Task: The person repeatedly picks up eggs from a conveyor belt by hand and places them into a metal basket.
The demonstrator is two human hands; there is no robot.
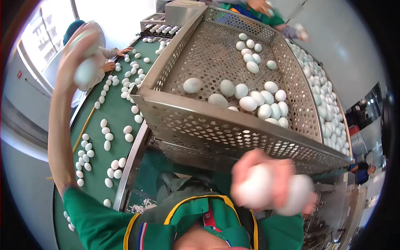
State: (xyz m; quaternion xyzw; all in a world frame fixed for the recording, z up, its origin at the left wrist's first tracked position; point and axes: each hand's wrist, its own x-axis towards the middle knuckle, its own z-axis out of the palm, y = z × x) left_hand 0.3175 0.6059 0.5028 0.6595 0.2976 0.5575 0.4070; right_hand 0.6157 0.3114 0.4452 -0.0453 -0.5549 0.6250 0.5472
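Left hand [70, 58] raised, curled around pale eggs [86, 72], right hand [282, 177] gripping two white eggs [255, 187] near a perforated metal tray [200, 62], more eggs [248, 103] inside, others across a green worktop [118, 112]

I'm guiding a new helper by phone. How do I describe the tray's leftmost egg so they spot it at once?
Find the perforated metal tray, right of the green belt. Inside, look toward its near left corner for a pale egg. It lies alone, a bare gap separating it from the eggs on its right.
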